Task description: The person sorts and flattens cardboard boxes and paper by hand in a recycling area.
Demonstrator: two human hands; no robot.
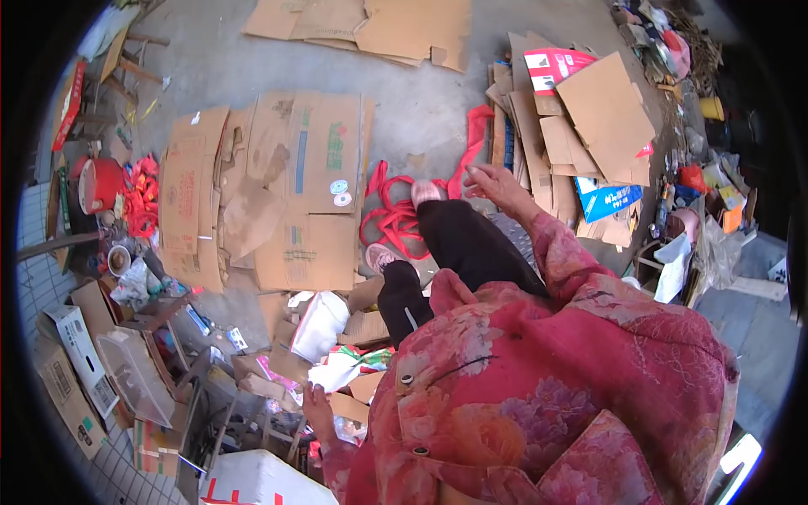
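My right hand (502, 192) is held out beside a long red strap (475, 139), its fingers loosely bent and apart, with nothing visible in them. The strap lies on the concrete in loops (394, 220) around my shoes. Lower left, my left hand (318, 411) hangs with its fingers apart above mixed scraps, holding nothing. Flattened cardboard boxes (282, 181) form a wide pile to the left of my feet. Another stack of cardboard (602, 118) stands just beyond my right hand, with pink and blue printed pieces in it.
More flat cardboard (404, 29) lies at the top. On the left are a red bucket (99, 185), red strapping (141, 198) and a clear plastic bin (135, 374). A white box (261, 480) stands at the bottom. Mixed scrap lines the right side.
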